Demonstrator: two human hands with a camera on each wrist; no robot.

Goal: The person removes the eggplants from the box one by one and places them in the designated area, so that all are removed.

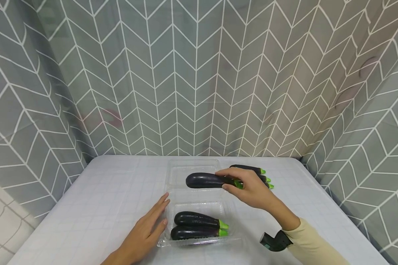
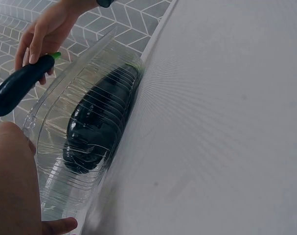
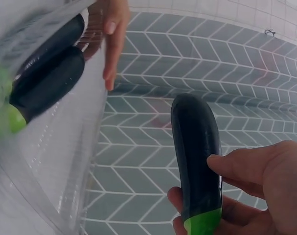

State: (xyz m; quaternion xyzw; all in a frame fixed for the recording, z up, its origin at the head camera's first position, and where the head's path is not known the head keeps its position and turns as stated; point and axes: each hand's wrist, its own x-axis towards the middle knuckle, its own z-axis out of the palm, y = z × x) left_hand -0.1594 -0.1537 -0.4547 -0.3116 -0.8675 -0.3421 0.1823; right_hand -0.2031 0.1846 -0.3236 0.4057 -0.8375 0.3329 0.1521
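Clear plastic tray (image 1: pixel 172 173), steadied by flat left hand (image 1: pixel 149 228) (fingers straight, together), holds 2 eggplants (image 1: pixel 199 225). Right hand (image 1: pixel 252 187) pinches a third eggplant (image 1: pixel 207 180) at its stem end, above the lid.

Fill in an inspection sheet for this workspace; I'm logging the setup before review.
Surface: white gridded tablecloth.
Job's things: clear plastic clamshell box open; two eggplants in box; held eggplant above the lid half; spare eggplants lying behind on the cloth.
Clutter: nothing seen.
Hands: left hand flat against the box's left edge; right hand grips the held eggplant near its green stem.
Cables: nothing seen.
Surroundings: grey chevron curtain on three sides.
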